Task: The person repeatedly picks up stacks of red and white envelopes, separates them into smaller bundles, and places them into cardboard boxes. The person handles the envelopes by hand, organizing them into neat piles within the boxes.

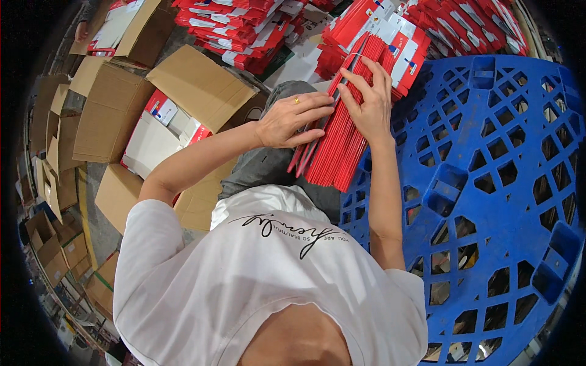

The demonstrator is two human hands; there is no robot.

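A thick bundle of red folded flat boxes [342,140] stands on edge across my lap, its folded edges facing up. A thin pale band [357,56] crosses it near the far end. My left hand [297,119], with a gold ring on one finger, grips the bundle's left side, fingers bent over the outer sheets. My right hand [371,100] rests over the top and right side, thumb and fingertips pressing on the edges just below the band. The palms' undersides are hidden.
An open cardboard carton [204,82] with red and white flat boxes stands at my left. More cartons [116,91] line the far left. Stacks of red and white flat boxes [244,27] lie ahead. A blue plastic pallet [482,201] fills my right side.
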